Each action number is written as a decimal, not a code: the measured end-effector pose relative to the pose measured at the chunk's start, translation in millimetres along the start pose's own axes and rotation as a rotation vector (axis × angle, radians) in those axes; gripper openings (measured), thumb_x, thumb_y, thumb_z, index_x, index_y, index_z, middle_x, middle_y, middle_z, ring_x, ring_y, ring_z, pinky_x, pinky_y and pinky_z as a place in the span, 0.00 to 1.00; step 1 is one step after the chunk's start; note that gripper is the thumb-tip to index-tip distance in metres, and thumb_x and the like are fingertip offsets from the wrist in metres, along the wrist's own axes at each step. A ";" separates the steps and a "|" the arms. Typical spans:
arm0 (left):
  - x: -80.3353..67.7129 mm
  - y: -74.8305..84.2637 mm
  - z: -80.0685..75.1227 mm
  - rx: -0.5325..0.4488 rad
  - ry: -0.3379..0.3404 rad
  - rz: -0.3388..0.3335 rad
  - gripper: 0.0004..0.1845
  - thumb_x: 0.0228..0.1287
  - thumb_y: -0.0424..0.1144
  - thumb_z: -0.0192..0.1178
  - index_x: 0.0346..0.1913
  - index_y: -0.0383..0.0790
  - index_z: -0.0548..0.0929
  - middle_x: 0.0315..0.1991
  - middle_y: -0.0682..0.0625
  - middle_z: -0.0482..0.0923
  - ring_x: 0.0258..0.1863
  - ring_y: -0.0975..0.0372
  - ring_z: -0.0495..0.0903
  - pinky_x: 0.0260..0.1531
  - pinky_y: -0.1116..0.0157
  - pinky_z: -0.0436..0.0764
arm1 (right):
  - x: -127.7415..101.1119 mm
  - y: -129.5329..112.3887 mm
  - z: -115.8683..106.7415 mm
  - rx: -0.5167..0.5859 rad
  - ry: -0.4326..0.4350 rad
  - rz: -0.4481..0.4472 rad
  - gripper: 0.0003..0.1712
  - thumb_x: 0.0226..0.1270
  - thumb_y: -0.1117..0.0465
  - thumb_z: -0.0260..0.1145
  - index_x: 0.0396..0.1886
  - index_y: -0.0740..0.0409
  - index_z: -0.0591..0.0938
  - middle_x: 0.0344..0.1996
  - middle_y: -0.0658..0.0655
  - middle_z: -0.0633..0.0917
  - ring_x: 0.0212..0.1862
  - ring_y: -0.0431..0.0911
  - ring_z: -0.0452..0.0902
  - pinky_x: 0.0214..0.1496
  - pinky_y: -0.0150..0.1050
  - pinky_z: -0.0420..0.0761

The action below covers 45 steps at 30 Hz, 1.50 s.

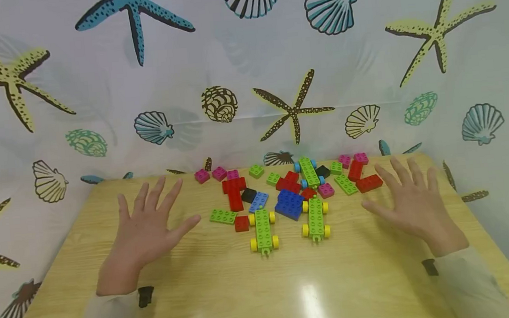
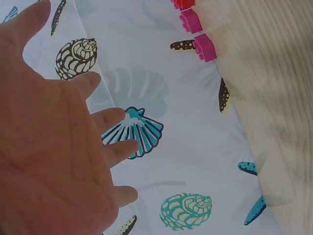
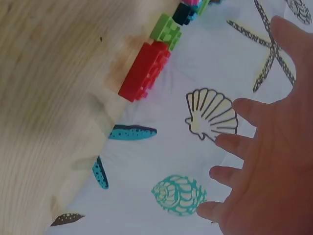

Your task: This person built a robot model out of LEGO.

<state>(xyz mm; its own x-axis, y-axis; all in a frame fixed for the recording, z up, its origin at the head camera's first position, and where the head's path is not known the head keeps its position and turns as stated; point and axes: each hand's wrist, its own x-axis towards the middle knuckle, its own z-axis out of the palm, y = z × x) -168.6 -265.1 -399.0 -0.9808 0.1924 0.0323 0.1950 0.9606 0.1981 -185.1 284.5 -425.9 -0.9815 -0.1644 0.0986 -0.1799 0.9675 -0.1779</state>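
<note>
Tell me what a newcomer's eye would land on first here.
Probably the two yellow-wheeled green toy car bases at the front of the scattered toy bricks, with a blue-wheeled one toward the back. The left hand and right hand flank them, fingers spread. Behind the wooden table rises a pale backdrop printed with bold starfish and seashells.

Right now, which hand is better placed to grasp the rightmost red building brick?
The right hand, probably: it is spread beside that red building brick; the left hand is far to the brick's left.
</note>
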 end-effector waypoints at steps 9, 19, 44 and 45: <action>12.6 20.5 20.5 -0.080 -0.050 0.201 0.50 0.80 0.66 0.62 0.93 0.53 0.52 0.92 0.40 0.53 0.87 0.34 0.59 0.84 0.25 0.59 | 11.8 -49.1 19.3 0.166 -0.042 -0.195 0.49 0.78 0.35 0.70 0.87 0.58 0.69 0.86 0.67 0.69 0.87 0.71 0.60 0.86 0.78 0.61; 33.2 72.2 56.7 -0.214 -0.150 0.233 0.45 0.69 0.55 0.79 0.82 0.40 0.74 0.80 0.40 0.73 0.80 0.43 0.74 0.75 0.43 0.83 | 25.9 -128.9 37.8 0.418 -0.249 -0.327 0.43 0.76 0.42 0.76 0.81 0.57 0.77 0.80 0.63 0.77 0.82 0.63 0.72 0.84 0.66 0.74; 54.9 94.8 71.9 -0.087 -0.283 0.278 0.52 0.59 0.58 0.85 0.80 0.33 0.76 0.72 0.40 0.83 0.73 0.45 0.77 0.82 0.46 0.77 | 55.4 -181.4 63.4 0.278 -0.423 -0.383 0.60 0.63 0.44 0.85 0.88 0.56 0.67 0.87 0.58 0.69 0.90 0.60 0.58 0.92 0.62 0.63; 54.9 95.0 72.3 -0.085 -0.285 0.279 0.52 0.59 0.58 0.85 0.79 0.34 0.76 0.71 0.40 0.83 0.73 0.45 0.77 0.81 0.46 0.77 | 55.2 -181.6 63.9 0.282 -0.424 -0.382 0.60 0.62 0.44 0.86 0.88 0.56 0.67 0.87 0.58 0.70 0.90 0.60 0.58 0.92 0.62 0.64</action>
<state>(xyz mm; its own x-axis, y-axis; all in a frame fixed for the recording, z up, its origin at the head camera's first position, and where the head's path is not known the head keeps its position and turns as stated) -203.3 -148.7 -449.3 -0.8469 0.5024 -0.1739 0.4403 0.8461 0.3005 -210.8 87.5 -450.7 -0.7749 -0.6058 -0.1801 -0.4764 0.7472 -0.4635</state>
